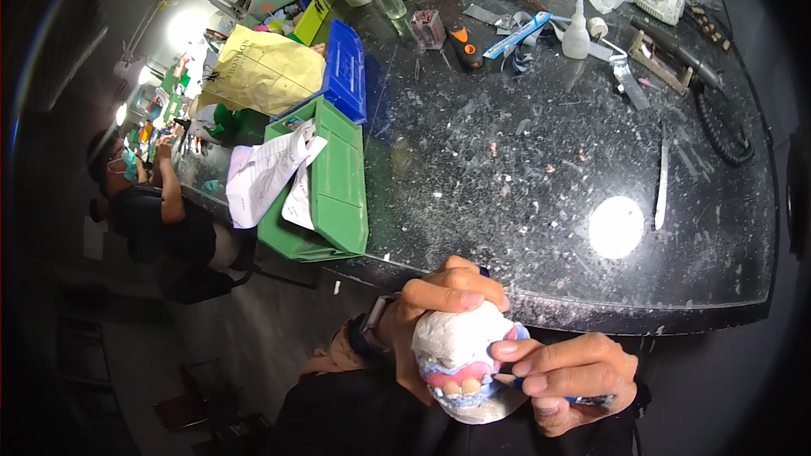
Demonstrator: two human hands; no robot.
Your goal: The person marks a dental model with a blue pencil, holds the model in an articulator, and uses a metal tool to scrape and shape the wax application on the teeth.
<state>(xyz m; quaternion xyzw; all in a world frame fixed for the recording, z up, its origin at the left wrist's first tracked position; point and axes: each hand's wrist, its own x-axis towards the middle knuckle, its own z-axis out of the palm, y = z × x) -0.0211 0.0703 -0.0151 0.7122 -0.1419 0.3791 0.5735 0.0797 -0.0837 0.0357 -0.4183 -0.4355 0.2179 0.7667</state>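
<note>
My left hand (pixel 449 287) is wrapped round a white plaster dental model (pixel 456 333), just in front of the bench edge. The model has a pink gum part (pixel 475 371), two visible cream front teeth (pixel 460 388) and bluish material round its edges. From the right, my right hand (pixel 583 367) grips a blue pencil (pixel 593 400) between bent fingers. Its pointed end lies against or very close to the side of the pink gum; exact contact I cannot tell. The right thumb or a fingertip also reaches the model's side.
The dusty black bench (pixel 490 211) carries a green bin (pixel 342 186) with papers, a blue bin (pixel 346 67) and a yellow bag (pixel 266 72). A metal knife-like tool (pixel 661 181) lies at right. Further back stand a white squeeze bottle (pixel 577 34) and a corded handpiece (pixel 676 51). Another person (pixel 160 211) sits at left.
</note>
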